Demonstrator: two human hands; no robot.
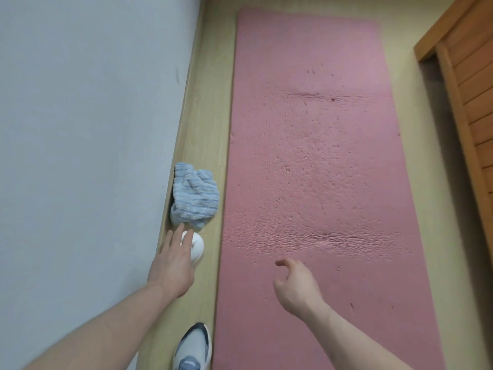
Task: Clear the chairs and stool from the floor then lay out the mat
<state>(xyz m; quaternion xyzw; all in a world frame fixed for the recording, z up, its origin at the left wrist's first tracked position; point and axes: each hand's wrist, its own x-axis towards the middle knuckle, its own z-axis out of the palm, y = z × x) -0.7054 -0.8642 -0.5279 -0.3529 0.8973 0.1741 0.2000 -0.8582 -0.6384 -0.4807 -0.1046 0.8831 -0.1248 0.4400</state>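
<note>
The left hand point(173, 265) covers part of the white object point(197, 248) by the wall, so its shape and what it is cannot be told, nor whether the fingers point(186, 240) touch it or only hang over it. The near end of the pink mat point(314, 182) runs off the bottom edge. The shoe point(192, 348) is cut there too; only its front shows. Both forearms leave the picture at the bottom. The wooden door point(472, 89) is cropped by the right edge. The blue towel point(193, 198) is bunched, its underside and folds hidden. The right hand point(294, 287) shows its back, the palm and fingertips mostly out of sight.
</note>
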